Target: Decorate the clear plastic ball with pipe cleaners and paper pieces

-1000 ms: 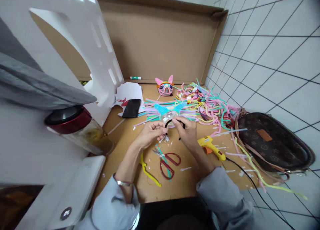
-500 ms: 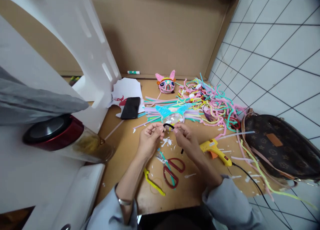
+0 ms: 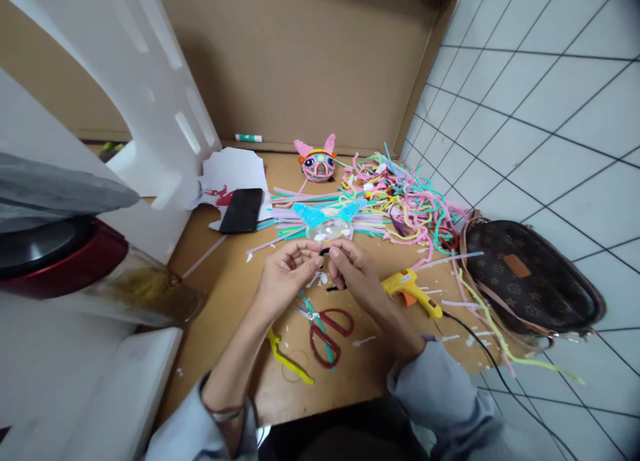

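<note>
Left hand [image 3: 286, 274] close beside right hand [image 3: 356, 271]

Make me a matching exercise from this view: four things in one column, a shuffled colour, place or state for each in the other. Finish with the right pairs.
Things:
1. Black strip
2. Scissors
3. Glue gun
4. Phone

Colours, places, states:
A. Yellow body
B. Lying partly over white paper
C. Pinched by the left hand and right hand
D. Red handles

Right pairs: 1-C, 2-D, 3-A, 4-B
</note>
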{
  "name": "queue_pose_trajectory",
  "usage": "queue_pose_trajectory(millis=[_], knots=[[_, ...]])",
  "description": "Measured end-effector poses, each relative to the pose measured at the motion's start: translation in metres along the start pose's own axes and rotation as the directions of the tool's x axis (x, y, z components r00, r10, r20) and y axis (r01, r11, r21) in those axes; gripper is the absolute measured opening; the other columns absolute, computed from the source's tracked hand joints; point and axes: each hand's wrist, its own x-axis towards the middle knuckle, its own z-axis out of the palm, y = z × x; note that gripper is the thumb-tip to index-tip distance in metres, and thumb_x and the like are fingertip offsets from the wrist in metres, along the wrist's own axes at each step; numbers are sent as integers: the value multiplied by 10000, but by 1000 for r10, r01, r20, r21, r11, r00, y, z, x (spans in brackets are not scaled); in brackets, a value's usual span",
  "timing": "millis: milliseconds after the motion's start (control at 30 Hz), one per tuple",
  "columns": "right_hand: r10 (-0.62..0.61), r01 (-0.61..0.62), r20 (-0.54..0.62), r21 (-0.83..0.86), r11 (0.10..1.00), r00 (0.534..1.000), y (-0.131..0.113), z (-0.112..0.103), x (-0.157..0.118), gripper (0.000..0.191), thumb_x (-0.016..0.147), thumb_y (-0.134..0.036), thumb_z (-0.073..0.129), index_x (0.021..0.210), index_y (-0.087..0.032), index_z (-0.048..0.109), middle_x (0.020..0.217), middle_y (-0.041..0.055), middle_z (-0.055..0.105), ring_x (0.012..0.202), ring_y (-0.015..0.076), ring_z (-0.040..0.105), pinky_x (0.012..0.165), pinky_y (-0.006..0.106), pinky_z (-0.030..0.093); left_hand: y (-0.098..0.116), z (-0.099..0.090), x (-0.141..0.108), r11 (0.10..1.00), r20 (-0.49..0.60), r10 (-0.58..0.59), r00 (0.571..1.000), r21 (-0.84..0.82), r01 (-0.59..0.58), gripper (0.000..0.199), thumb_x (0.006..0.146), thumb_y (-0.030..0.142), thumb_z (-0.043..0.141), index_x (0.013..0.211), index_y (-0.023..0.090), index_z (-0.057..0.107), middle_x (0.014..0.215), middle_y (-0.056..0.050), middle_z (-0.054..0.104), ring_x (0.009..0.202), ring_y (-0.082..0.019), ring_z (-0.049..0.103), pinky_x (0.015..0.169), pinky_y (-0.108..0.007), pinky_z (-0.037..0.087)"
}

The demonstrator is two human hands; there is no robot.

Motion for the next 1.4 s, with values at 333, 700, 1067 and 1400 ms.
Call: queue_pose_trajectory(millis=[333,700,1067,1400], knots=[[-27,34,-90,68,997,996,14,4,10,372,830,-558,591,733,-210,506,462,-111,391,400,55,325,416,206,276,-13,3,3,996,73,26,997,81,-32,442,609,402,837,912,161,623,628,22,633,486,-90,542,478,-207,436],[94,-108,67,250,962,993,5,3,8,385,749,-551,667,705,-194,527,509,-96,529,332,41,446,353,182,302,-9,4,0,959,-170,257,951,170,-229,269,639,280,820,830,175,662,722,-5,678,646,-108,623,606,-202,500],[186,-262,225,381,887,957,10,3,11,450,711,-571,713,849,-218,471,495,-103,624,323,76,515,355,177,369,-9,1,-1,954,-213,268,940,192,-229,224,646,292,851,790,210,699,714,7,680,634,-113,611,597,-220,516],[149,-182,124,319,930,981,11,1,11,403,724,-556,710,772,-194,539,547,-73,618,371,66,537,396,177,389,-8,4,0,969,-170,215,962,157,-188,185,632,262,843,752,176,732,641,-5,674,540,-104,572,528,-220,467]])
